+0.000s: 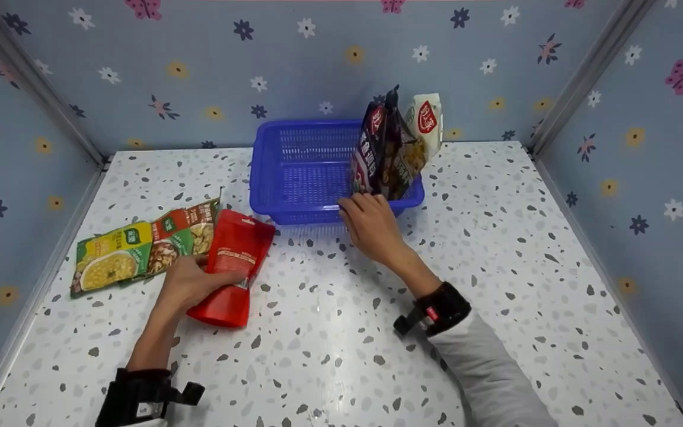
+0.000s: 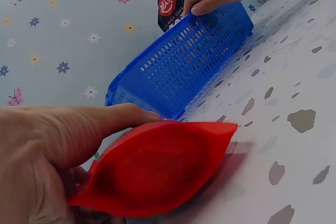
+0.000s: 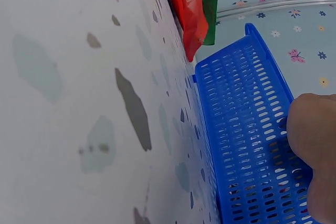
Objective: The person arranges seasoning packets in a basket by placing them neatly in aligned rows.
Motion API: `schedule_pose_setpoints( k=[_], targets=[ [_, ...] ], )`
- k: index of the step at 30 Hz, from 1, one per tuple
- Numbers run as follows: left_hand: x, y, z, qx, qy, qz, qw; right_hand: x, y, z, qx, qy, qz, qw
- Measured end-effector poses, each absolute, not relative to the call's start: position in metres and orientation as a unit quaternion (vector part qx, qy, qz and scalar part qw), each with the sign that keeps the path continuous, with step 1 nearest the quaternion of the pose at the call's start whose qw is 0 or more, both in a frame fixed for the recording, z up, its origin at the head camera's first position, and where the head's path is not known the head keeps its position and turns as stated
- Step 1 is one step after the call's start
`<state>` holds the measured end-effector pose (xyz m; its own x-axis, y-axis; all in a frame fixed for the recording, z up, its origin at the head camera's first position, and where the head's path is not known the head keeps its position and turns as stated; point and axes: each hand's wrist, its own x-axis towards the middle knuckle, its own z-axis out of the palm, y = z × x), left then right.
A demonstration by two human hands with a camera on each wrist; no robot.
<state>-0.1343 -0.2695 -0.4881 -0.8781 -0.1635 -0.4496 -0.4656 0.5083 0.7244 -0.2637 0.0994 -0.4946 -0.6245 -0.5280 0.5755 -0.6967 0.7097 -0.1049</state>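
Observation:
My left hand (image 1: 190, 287) grips a red stand-up pouch (image 1: 233, 246) round its side, thumb across the front. Its rounded bottom (image 2: 152, 169) faces the left wrist camera. Right of it, a blue perforated plastic basket (image 1: 303, 210) stands by the back wall. My right hand (image 1: 374, 228) holds the basket's front rim, fingers over the edge and thumb at the outer side, as the left wrist view shows. Just behind those fingers, a dark food bag (image 1: 370, 142) stands upright in the basket. Beside it leans another bag with a white top (image 1: 427, 121).
Left of the red pouch, a yellow-green soup packet (image 1: 113, 261) and a red-green packet (image 1: 190, 225) lie overlapping on the speckled table (image 1: 318, 350). Flowered panels (image 1: 211, 71) enclose the table at the back and both sides.

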Motion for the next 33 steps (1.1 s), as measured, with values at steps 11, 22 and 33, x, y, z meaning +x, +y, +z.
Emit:
schedule_pose_setpoints(
  k=[11, 22, 33],
  targets=[
    [-0.112, -0.296, -0.485, -0.156, 0.847, 0.474, 0.185, -0.264, 0.101, -0.494, 0.346, -0.892, 0.157, 0.245],
    [-0.101, -0.311, -0.461, -0.117, 0.869, 0.461, 0.140, -0.265, 0.102, -0.495, 0.342, -0.893, 0.157, 0.246],
    [-0.125, -0.257, -0.436, -0.033, 0.856, 0.517, 0.001, -0.265, 0.101, -0.494, 0.345, -0.893, 0.156, 0.246]
  ],
)
